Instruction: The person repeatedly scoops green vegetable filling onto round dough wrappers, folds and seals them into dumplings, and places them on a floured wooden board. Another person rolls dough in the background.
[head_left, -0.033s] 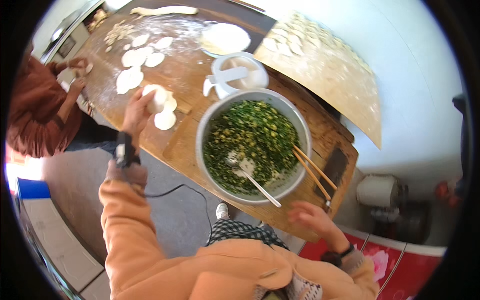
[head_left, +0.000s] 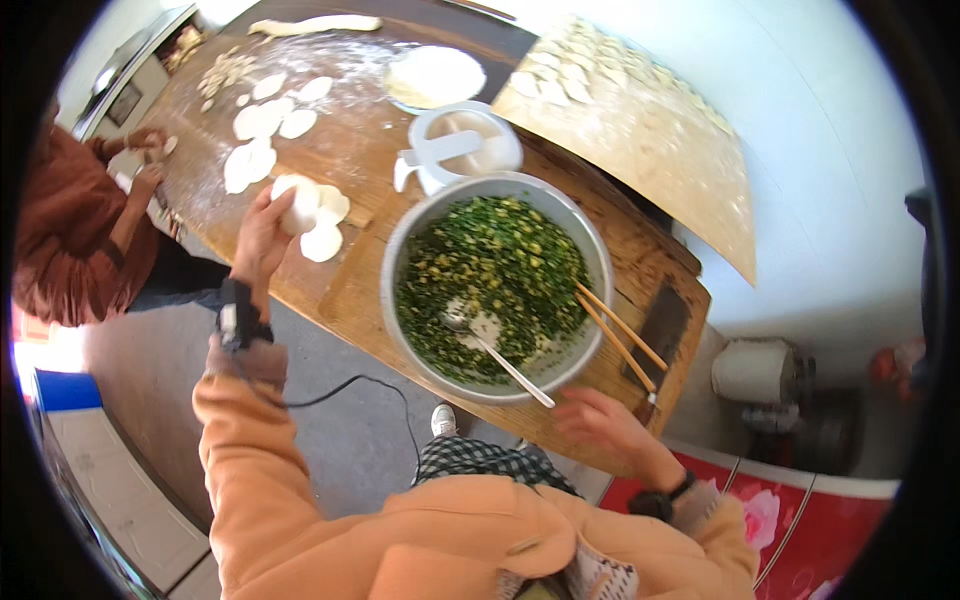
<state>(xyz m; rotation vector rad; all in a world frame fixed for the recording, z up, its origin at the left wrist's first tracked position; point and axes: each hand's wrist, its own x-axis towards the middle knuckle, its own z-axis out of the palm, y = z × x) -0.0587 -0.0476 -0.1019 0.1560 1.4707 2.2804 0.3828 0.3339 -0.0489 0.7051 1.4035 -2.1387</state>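
Observation:
My left hand [head_left: 262,238] is closed on a round white dough wrapper [head_left: 297,207], pinched at its edge over the table's near side. More wrappers [head_left: 322,242] lie beside and partly behind it. A large metal bowl [head_left: 391,300] of chopped green filling [head_left: 500,270] stands in front of me. In the filling rests a metal spoon [head_left: 513,372], its handle leaning over the near rim. My right hand [head_left: 603,425], slightly blurred, hovers just right of the handle's end with fingers stretched out and nothing visible in them. Two chopsticks [head_left: 622,328] lean on the bowl's right rim.
A lidded white plastic container [head_left: 460,145] and a plate of white flour or dough [head_left: 437,76] stand behind the bowl. A board [head_left: 640,150] at far right carries rows of dumplings [head_left: 560,75]. Dough pieces [head_left: 225,75] lie far left, near another person [head_left: 90,220].
My right hand has shifted slightly up and left, closer to the spoon handle. My left hand still holds the wrapper. The whole view has shifted slightly.

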